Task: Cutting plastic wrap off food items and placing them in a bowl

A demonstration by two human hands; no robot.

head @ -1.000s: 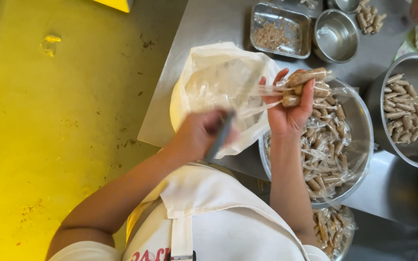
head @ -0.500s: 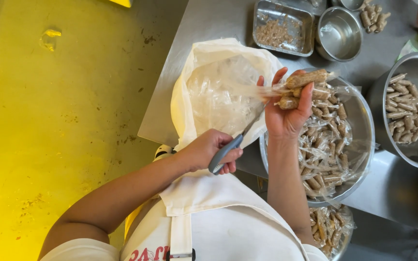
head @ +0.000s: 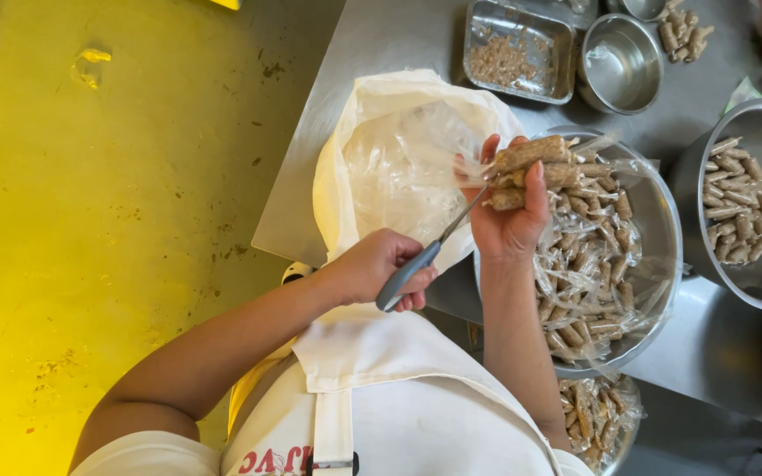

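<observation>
Steel table [head: 381, 53] over yellow floor [head: 90, 220]; wrapped sausage sticks being cut open.
Big bowl [head: 654, 264] full of wrapped sticks, white bag [head: 399, 167] beside for waste wrap. Right hand [head: 509, 216] closed around small bundle [head: 535, 163], raised above bowl for cutting. Left hand [head: 377, 269] clenched on grey-handled scissors [head: 425, 256]; blades now touching bundle, closer than half a second ago.

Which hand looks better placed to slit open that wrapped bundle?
Probably the left hand: it grips the grey-handled knife, whose blade tip reaches the wrapped bundle. The right hand is busy holding that bundle up.
</observation>
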